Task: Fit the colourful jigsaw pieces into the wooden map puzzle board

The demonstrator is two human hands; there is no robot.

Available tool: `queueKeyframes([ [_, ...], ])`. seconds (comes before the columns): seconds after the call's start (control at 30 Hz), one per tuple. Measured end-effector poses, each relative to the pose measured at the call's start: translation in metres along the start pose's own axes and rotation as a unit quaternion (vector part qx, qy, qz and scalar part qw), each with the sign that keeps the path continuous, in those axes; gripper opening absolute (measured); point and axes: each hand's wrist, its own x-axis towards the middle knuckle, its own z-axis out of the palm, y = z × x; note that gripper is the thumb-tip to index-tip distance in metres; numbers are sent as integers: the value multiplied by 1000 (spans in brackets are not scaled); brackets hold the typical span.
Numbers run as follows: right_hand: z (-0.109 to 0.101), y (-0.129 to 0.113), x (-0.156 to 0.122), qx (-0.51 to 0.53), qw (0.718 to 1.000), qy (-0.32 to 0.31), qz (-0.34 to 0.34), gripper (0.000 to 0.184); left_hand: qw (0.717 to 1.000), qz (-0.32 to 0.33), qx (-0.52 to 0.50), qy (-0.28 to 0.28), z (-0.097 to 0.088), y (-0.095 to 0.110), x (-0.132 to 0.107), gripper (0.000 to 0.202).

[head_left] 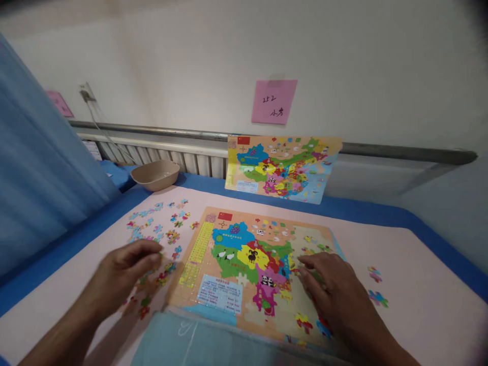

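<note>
A map jigsaw puzzle (229, 259) lies in its tray, its left and middle parts filled with coloured pieces. Bare tray backing (301, 300) shows on the right, with several loose pieces on it. My right hand (328, 290) reaches over that side, thumb and forefinger bent at the edge of the joined pieces. A puzzle piece (294, 271) shows at its fingertips, partly covered. My left hand (129, 269) hovers beside the tray, above loose puzzle pieces (172, 236), its fingers curled and the thumb slightly apart. I see nothing held there.
A printed map sheet (282, 168) leans upright behind the tray. A beige basin (156, 175) stands at the back left. Two loose pieces (375, 274) lie right of the tray. A blue curtain (46, 152) hangs at left; a metal rail (404, 153) runs along the wall.
</note>
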Motion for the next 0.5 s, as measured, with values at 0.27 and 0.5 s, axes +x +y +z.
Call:
queueKeyframes([
  [0.27, 3, -63, -15, 115, 988, -67, -83, 17, 954, 20, -127, -270, 92, 75, -40, 21],
  [0.5, 15, -78, -18, 188, 977, -95, -27, 20, 945, -1, -155, -288, 110, 68, -41, 32],
])
